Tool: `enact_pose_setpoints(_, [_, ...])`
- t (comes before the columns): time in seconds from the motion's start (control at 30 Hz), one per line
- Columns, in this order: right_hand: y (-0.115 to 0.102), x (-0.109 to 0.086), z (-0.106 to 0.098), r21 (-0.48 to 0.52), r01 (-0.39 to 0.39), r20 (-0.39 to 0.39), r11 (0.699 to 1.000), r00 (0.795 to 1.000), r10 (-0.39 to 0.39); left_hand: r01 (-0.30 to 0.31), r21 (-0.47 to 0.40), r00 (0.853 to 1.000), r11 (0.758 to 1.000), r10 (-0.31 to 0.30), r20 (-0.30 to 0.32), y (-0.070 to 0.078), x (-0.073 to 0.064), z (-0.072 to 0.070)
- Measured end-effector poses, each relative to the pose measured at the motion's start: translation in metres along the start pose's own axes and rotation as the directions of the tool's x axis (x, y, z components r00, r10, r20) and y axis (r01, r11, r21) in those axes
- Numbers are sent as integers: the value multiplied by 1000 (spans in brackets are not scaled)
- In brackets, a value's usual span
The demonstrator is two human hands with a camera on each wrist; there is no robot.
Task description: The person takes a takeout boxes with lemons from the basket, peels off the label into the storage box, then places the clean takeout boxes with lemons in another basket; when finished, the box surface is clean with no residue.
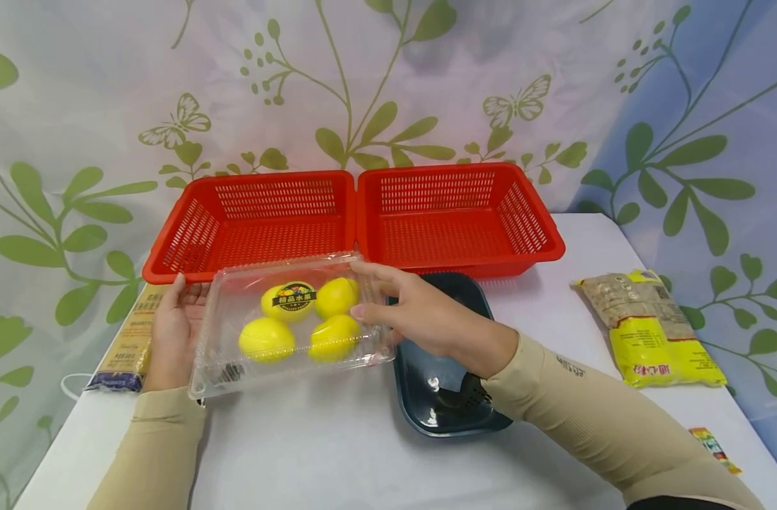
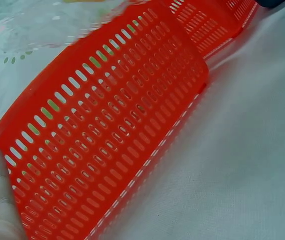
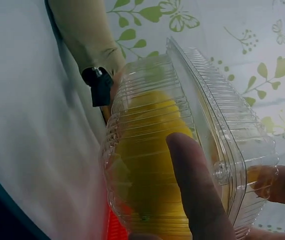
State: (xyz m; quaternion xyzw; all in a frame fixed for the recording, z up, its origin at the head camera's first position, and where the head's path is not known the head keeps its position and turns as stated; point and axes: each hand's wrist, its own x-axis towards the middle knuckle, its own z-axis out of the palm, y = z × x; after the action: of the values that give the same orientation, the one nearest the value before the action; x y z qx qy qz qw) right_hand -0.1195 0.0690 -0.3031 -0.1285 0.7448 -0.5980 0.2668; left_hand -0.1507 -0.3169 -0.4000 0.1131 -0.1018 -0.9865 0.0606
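Note:
My right hand (image 1: 426,312) grips a clear plastic fruit box (image 1: 219,340) by its right end, held up in front of the baskets. Its thumb (image 3: 197,190) presses the side wall in the right wrist view, while other fingers lie against the opposite face. Several lemons (image 1: 267,340) show through the box, which has a black and gold label (image 1: 294,297) on its top. At the box's left end is my left hand (image 1: 171,336), fingers extended and partly hidden behind the plastic. In the left wrist view it appears beside the red basket wall (image 2: 102,125).
Two red baskets (image 1: 251,276) (image 1: 544,248) stand side by side at the back, against a leaf-patterned curtain. A dark blue basin (image 1: 420,418) sits under my right forearm. A yellow bag (image 1: 665,354) and a small packet (image 1: 713,450) lie right; a brown package (image 1: 129,347) lies left.

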Motion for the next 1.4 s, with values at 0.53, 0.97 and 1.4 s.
enact_pose_setpoints(0.53, [29, 1, 4, -82, 47, 66, 995, 997, -42, -57, 29, 998, 998, 56, 35, -4, 8, -6])
enact_pose_setpoints(0.97, [40, 1, 11, -79, 50, 83, 996, 996, -44, -55, 38, 998, 998, 53, 41, -1, 9, -6])
enact_pose_setpoints(1.4, [40, -1, 18, -157, 49, 37, 986, 998, -44, -44, 115, 999, 992, 41, 29, 4, 8, -4])
